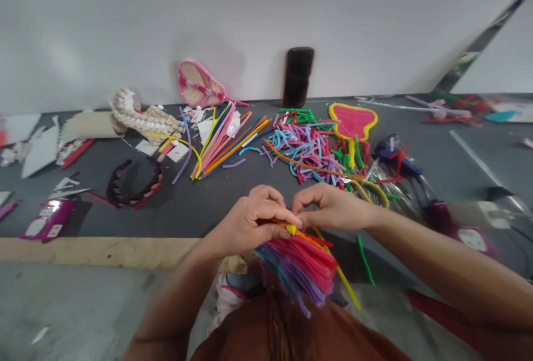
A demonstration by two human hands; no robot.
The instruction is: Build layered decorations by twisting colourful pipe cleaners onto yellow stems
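Note:
My left hand (256,219) is closed around the top of a bundle of pipe cleaners (306,264), which fans out below in pink, purple and teal near the table's front edge. A yellow pipe cleaner (346,282) is wound at the bundle's top, and a long tail hangs down to the right. With thumb and forefinger pinched, my right hand (328,208) meets the left fingertips at that yellow winding; exactly what lies in its pinch is partly hidden. A green pipe cleaner (365,261) lies to the right of the bundle.
Behind my hands lie a heap of cut pipe cleaners (306,147), long loose ones (233,144) and a pink-and-yellow piece (353,122). A phone (298,76) leans on the white wall. Leftward are a dark headband (115,183), a pink leaf shape (200,84) and a purple packet (49,219).

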